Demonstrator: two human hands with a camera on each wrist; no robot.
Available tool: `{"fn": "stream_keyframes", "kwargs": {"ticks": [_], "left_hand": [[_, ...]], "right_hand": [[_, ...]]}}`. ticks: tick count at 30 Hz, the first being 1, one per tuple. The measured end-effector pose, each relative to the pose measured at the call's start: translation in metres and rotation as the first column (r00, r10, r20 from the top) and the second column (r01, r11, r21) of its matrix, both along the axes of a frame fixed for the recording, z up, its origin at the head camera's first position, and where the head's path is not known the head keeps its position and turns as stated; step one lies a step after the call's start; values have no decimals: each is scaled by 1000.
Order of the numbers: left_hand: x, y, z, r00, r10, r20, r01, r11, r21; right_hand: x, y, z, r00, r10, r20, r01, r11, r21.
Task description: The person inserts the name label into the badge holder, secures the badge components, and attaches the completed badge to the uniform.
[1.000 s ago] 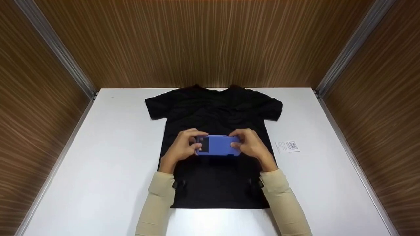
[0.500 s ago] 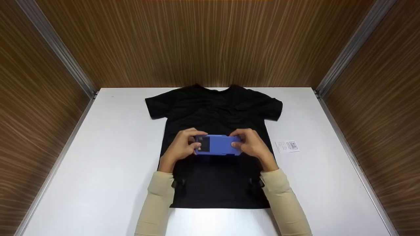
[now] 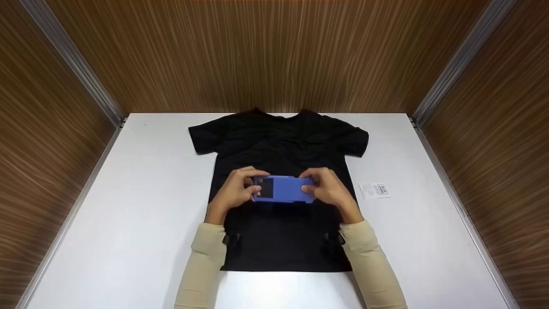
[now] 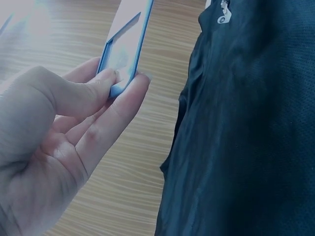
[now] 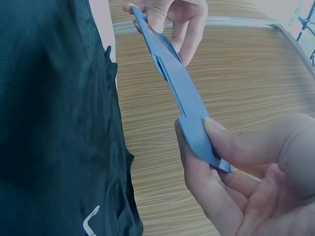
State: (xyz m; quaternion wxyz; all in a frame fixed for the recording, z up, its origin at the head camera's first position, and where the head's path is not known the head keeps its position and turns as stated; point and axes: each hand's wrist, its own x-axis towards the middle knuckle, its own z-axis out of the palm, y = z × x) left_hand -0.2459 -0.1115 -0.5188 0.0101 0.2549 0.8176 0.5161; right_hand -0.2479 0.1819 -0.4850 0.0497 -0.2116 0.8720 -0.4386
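One white table [image 3: 116, 214]; on it, one black shirt [image 3: 283, 146] spread out, neck at the far edge, hem toward the person. Over its middle, two hands: left hand [image 3: 235, 189] and right hand [image 3: 326, 189], thumb and fingers nearly together, pinching opposite ends of one case [image 3: 287, 189]. Raised off the shirt, directly between both hands, long axis running side to side, windowed end at the left, neither hand nearer. Smallest, just beside the shirt's right edge: printed card [image 3: 374, 191]

two hands [image 3: 233, 189] [image 3: 329, 187], one blue case [image 3: 288, 189], one black T-shirt [image 3: 281, 234], one printed paper slip [image 3: 374, 191], one table [image 3: 141, 193], three wood-grain walls [image 3: 274, 56] [image 3: 47, 141] [image 3: 493, 141]
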Motion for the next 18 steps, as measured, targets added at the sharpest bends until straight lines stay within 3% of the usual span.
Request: {"fn": "stream_keyframes", "kwargs": {"ticks": [18], "left_hand": [[1, -5, 1, 1000, 12, 3, -12, 1000, -9]], "right_hand": [[-3, 4, -1, 1000, 1, 12, 0, 1000, -14]]}}
